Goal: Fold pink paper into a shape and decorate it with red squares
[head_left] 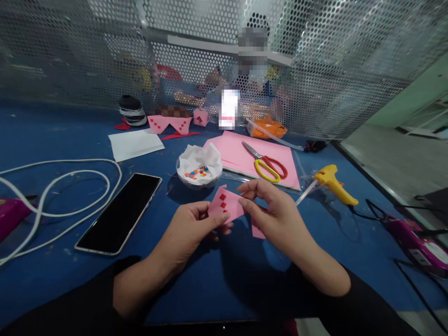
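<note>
Between both hands is a folded piece of pink paper (233,201) with a column of red diamond shapes on its left part. My left hand (196,226) pinches its left side, thumb on top by the lowest diamond. On the right side, my right hand (275,210) grips the paper between thumb and fingers; a pink flap hangs down below that thumb. Just beyond the hands, a bowl (199,172) lined with white tissue holds small coloured pieces. Red and yellow handled scissors (268,163) lie on a stack of pink sheets (227,149).
A black-screened phone (121,212) and white cable (101,175) lie left. A yellow glue gun (334,184) sits right, its cord near a magenta power strip (416,245). Behind are white paper (135,143), a pink cut-out (170,124), a yarn bundle (132,110) and a perforated metal screen (325,88).
</note>
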{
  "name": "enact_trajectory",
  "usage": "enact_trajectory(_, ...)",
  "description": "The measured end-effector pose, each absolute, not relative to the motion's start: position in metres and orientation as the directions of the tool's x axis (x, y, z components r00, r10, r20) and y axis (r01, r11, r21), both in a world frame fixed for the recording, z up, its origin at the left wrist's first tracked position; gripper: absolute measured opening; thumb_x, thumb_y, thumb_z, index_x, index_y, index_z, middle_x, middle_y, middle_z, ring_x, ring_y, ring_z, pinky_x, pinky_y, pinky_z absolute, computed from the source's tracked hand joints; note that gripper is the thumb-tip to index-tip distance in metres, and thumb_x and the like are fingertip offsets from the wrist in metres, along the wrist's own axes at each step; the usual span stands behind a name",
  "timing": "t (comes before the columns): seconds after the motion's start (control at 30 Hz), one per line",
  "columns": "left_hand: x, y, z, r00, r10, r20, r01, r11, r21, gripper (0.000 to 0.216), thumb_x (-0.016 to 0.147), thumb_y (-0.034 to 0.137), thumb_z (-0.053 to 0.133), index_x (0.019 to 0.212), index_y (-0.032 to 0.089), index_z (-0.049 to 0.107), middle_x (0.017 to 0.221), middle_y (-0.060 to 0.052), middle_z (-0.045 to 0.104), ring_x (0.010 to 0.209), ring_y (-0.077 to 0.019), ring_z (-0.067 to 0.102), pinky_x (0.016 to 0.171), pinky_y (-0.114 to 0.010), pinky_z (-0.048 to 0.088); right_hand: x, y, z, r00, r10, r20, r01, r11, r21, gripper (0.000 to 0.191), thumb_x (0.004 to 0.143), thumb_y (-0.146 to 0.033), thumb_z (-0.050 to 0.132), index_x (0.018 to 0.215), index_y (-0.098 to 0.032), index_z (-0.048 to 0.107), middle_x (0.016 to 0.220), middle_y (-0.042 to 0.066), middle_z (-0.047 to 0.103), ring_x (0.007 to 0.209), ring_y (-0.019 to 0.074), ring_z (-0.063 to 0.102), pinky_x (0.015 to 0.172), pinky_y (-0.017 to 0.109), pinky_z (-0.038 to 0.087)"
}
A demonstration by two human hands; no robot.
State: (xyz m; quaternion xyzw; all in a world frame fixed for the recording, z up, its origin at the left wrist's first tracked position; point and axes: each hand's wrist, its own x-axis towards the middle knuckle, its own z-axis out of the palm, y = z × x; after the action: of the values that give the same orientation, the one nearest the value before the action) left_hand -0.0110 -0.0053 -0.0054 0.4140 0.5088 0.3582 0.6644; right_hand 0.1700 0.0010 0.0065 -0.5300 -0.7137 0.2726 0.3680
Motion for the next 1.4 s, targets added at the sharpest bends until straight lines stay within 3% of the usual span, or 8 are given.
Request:
enact_trajectory(0.37,-0.0106,-0.006,-0.0061,0.193,0.918,-0.345,0.007,0.351,0.936,0.018,0.073,0.033,0.076,0.08,0.016,0.076,0.067,-0.005,0.074,0.063,-0.0155,0.065,0.058,-0.025,0.044,0.1701,0.0002,0.0077,-0.184,0.956,0.23,0.575,0.295,-0.763,0.008,0.087,-0.022,0.053,0.094,-0.023,0.058,0.078,-0.002,0.064,0.073,0.0167,0.062,0.076,0.04,0.046)
enact_trajectory(0.97,-0.0125,-0.0038,-0.0095,0.214,0.916,-0.338,0.002,0.346,0.938,0.029,0.07,0.042,0.079,0.08,0.015,0.077,0.071,-0.007,0.075,0.066,-0.0182,0.065,0.061,-0.028,0.046,0.1705,-0.0019,0.0077,-0.185,0.933,0.309,0.606,0.356,-0.712,0.01,0.087,-0.019,0.053,0.094,-0.024,0.059,0.082,0.0,0.066,0.082,0.0194,0.064,0.082,0.043,0.046)
enact_trajectory(1.27,-0.013,-0.002,-0.0078,0.208,0.927,-0.312,-0.029,0.325,0.945,0.026,0.071,0.041,0.079,0.069,0.016,0.074,0.065,-0.006,0.072,0.058,-0.0134,0.06,0.057,-0.024,0.045,0.1713,0.0006,0.0084,-0.189,0.922,0.339,0.596,0.382,-0.706,0.01,0.087,-0.018,0.053,0.094,-0.024,0.058,0.083,0.001,0.067,0.085,0.0201,0.064,0.084,0.044,0.046)
enact_trajectory(1.4,-0.0147,0.0005,-0.008,0.209,0.928,-0.309,-0.025,0.321,0.947,0.038,0.074,0.054,0.074,0.071,0.016,0.073,0.066,-0.008,0.072,0.06,-0.0162,0.064,0.058,-0.026,0.047,0.1715,0.002,0.0096,-0.169,0.929,0.33,0.569,0.365,-0.736,0.007,0.087,-0.018,0.054,0.09,-0.023,0.058,0.078,-0.001,0.065,0.079,0.0183,0.062,0.08,0.041,0.046)
